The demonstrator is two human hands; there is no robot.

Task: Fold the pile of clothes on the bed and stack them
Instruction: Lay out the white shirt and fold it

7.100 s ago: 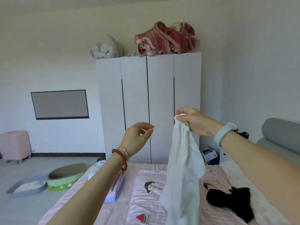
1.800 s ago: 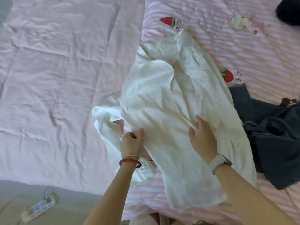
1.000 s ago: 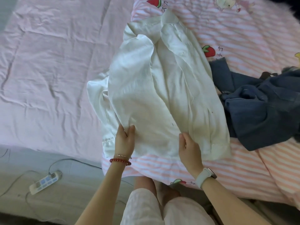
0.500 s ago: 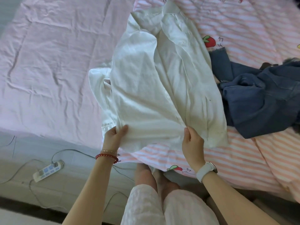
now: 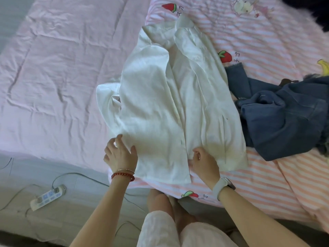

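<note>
At the near edge of a bed (image 5: 53, 72), seen from above by a head-worn camera, a person's two hands work at the bottom hem of a white shirt (image 5: 160, 104). The shirt lies face up and roughly flat, its collar at the far end away from the hands and its hem nearest them, partly on a pink-and-white striped quilt (image 5: 267, 41) and partly on the plain pink sheet.

The left hand (image 5: 121, 154) rests at the shirt's lower left edge with fingers spread and relaxed, gripping nothing; it seems to be smoothing or steadying the cloth. Just beyond this hand, one sleeve (image 5: 106, 97) is bunched loosely out to the left. The right hand (image 5: 204, 163) sits at the hem near the button placket, fingers curled as though pinching the fabric edge, probably to pull the front panel straight. Laying the shirt flat with its hem toward the body most likely prepares it for folding; no fold looks made yet.

To the right of the right hand, touching the shirt's right side, lies a crumpled heap of blue denim clothing (image 5: 276, 113), unfolded. It crowds the space where the right sleeve would need to spread. A dark item (image 5: 316, 13) shows at the far right corner, too cut off to identify. Below the left hand, on the floor, lies a white power strip (image 5: 48, 196) with its cord. The person's knees, in pale trousers, press against the bed's edge between the forearms.
</note>
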